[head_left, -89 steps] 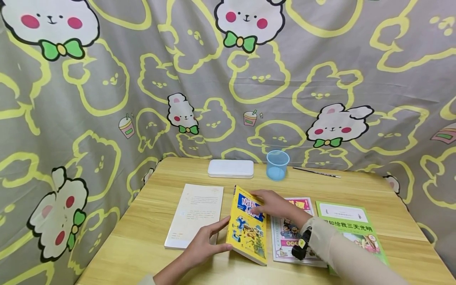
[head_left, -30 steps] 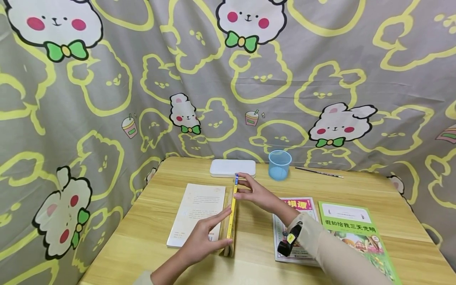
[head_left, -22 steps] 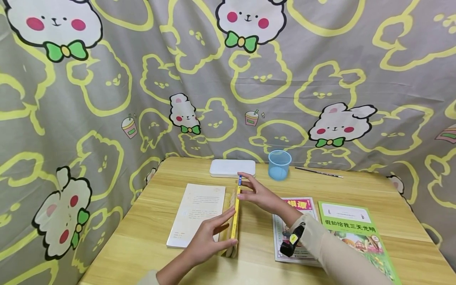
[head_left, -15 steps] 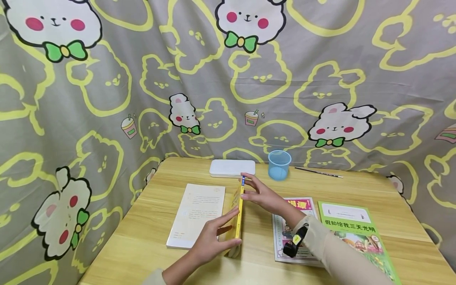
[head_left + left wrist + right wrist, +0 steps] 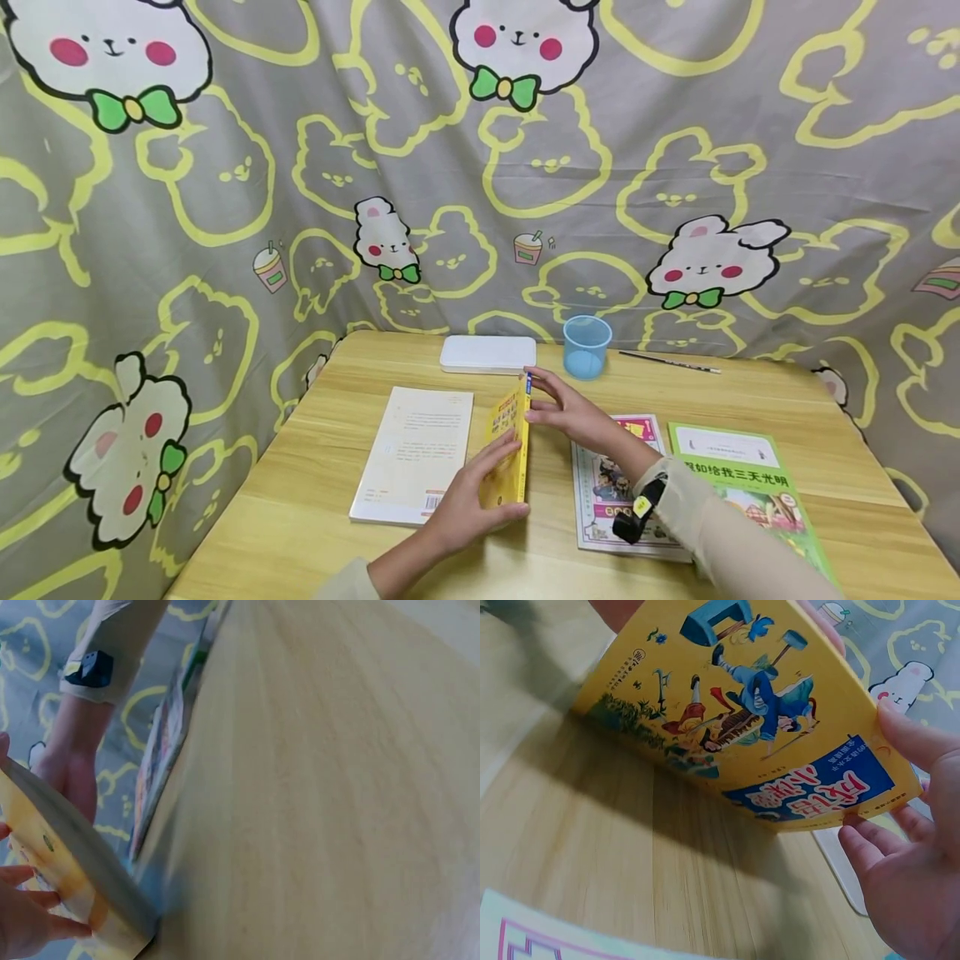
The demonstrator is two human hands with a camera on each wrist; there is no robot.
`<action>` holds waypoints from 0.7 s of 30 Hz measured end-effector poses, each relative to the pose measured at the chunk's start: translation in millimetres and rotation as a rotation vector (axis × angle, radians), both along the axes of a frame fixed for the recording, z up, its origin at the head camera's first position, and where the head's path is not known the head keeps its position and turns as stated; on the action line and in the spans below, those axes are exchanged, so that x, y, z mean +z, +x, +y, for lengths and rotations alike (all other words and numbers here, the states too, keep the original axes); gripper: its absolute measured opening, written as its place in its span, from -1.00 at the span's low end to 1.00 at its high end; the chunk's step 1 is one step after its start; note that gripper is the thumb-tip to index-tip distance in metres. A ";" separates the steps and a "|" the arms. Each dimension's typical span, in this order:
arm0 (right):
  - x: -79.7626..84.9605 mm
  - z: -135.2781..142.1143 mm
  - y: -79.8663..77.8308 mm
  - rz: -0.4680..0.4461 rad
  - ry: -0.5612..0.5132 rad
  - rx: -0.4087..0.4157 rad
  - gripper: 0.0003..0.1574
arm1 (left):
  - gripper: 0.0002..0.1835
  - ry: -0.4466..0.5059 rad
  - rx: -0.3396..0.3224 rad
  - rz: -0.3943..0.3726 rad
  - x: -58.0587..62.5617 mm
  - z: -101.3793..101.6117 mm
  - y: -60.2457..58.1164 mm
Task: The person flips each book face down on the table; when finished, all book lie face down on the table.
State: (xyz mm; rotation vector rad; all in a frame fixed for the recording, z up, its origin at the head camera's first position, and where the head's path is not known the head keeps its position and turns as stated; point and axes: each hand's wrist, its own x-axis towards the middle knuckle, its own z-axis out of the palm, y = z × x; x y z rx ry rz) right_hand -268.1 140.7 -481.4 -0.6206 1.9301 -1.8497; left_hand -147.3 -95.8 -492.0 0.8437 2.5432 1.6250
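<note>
A yellow book (image 5: 506,418) stands on edge over the table's middle, tilted, its spine and part of its back cover facing up. My left hand (image 5: 474,502) grips the lower part, with fingers on the back cover and the thumb at the spine. Near the top end, my right hand (image 5: 568,414) pinches the book between thumb and fingers. The illustrated front cover (image 5: 742,697) shows in the right wrist view, beside the right hand (image 5: 915,855). In the left wrist view, fingers of the left hand (image 5: 30,915) lie spread against the back cover.
A white book (image 5: 412,454) lies left of the hands. To the right lie a pink-and-white book (image 5: 611,500), partly under the right forearm, and a green book (image 5: 750,479). At the back are a white case (image 5: 487,354), a blue cup (image 5: 587,348) and a pencil (image 5: 670,362).
Three seconds ago the yellow book's front cover faced up. Both hands have turned it over past its spine, so part of the back cover shows. In the last second it has shifted right.
</note>
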 end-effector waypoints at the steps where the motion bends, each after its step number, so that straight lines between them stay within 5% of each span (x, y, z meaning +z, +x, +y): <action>1: -0.5 1.6 -0.1 0.003 0.011 -0.003 0.05 | -0.15 -0.015 -0.001 0.006 -1.1 1.1 -0.7; 16: -11.6 24.9 -2.0 0.076 0.186 -0.029 0.09 | -0.10 -0.131 0.004 -0.060 -13.6 15.8 -8.8; 21: -16.8 31.1 -3.8 0.189 0.325 -0.043 0.11 | -0.09 -0.192 0.010 -0.023 -17.0 22.2 -9.6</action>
